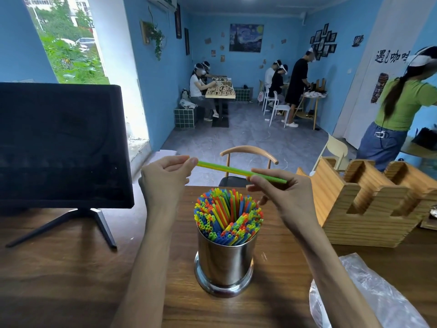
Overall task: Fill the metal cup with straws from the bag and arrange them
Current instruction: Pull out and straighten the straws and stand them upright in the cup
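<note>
Green straw (pixel 227 169) is being pinched level at both ends by left hand (pixel 165 178) and right hand (pixel 283 192), steel cup (pixel 224 263) lying at six o'clock.

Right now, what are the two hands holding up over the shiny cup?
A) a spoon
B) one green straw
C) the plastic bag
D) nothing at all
B: the left hand pinches one end of a single green straw and the right hand grips the other end, keeping it level above the metal cup already packed with colourful straws; the plastic bag lies on the table.
</note>
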`<state>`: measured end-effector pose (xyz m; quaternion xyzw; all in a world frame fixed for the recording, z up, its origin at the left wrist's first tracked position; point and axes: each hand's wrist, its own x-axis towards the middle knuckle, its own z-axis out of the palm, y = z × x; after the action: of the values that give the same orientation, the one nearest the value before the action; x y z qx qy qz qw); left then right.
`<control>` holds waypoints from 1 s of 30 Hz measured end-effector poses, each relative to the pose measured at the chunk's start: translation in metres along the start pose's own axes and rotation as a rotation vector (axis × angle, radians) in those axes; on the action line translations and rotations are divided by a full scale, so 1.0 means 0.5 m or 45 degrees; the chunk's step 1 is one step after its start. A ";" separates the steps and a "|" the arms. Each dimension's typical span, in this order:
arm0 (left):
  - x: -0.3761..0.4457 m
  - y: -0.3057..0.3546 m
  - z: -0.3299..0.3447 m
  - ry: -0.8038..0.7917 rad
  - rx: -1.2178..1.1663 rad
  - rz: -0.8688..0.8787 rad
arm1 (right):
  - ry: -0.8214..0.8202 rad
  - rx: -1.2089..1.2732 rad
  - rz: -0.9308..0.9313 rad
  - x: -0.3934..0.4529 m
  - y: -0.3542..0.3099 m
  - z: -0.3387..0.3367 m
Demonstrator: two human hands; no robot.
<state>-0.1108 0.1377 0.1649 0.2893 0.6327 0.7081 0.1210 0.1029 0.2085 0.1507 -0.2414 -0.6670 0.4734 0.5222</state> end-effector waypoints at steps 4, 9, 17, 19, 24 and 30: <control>0.002 -0.023 0.003 -0.197 0.182 -0.034 | 0.051 0.197 -0.058 0.009 -0.021 0.010; -0.009 -0.026 0.007 -0.578 0.472 0.004 | 0.149 0.164 -0.238 0.032 -0.041 0.023; 0.003 -0.044 0.003 -0.660 0.764 0.079 | 0.000 -0.498 -0.214 0.017 0.022 0.034; 0.003 -0.048 0.005 -0.712 0.809 0.076 | -0.063 -0.667 -0.216 0.011 0.043 0.039; 0.005 -0.046 0.005 -0.737 0.828 0.097 | -0.130 -0.877 -0.191 0.010 0.055 0.036; 0.005 -0.045 0.006 -0.640 0.735 0.138 | -0.199 -0.836 -0.118 0.007 0.062 0.032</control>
<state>-0.1155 0.1451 0.1440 0.5091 0.7404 0.4132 0.1482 0.0815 0.2189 0.1250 -0.3292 -0.8320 0.2264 0.3849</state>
